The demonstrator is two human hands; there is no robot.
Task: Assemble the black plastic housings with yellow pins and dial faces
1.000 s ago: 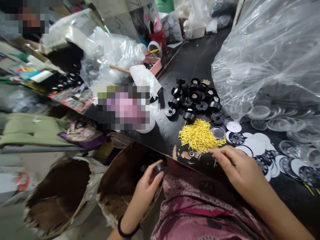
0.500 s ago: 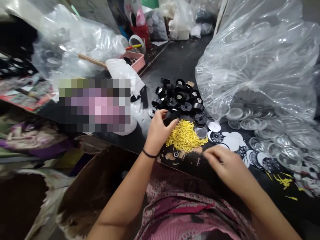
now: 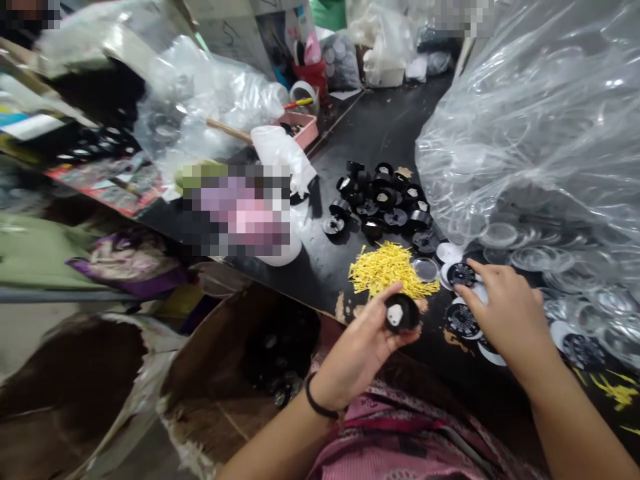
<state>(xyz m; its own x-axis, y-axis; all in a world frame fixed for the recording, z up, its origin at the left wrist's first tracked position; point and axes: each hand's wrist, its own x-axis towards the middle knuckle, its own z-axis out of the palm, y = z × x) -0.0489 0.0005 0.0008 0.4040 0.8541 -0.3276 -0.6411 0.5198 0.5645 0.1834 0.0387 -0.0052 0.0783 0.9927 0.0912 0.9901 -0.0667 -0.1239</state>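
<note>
My left hand (image 3: 363,343) is closed around a round black plastic case (image 3: 401,313) with a white patch inside, held over the table's front edge. My right hand (image 3: 505,307) has its thumb and forefinger at the edges of a black printed dial disc (image 3: 461,275), among other white and black dial discs (image 3: 463,319). Between the hands and farther back lies a heap of thin yellow plastic pieces (image 3: 385,265). A clear round lens (image 3: 426,270) rests against the heap's right side. Several more black round cases (image 3: 385,198) are piled behind it.
A large clear bag (image 3: 530,133) bulges at the right, with loose clear round covers (image 3: 575,307) below it. A pink tray (image 3: 305,131) and another plastic bag (image 3: 215,93) stand at the back left. An open sack (image 3: 210,373) holding black parts sits below the table edge.
My left hand has come back from the pile toward me with a black case in it. My right hand has reached forward onto the dial discs. The view has shifted left.
</note>
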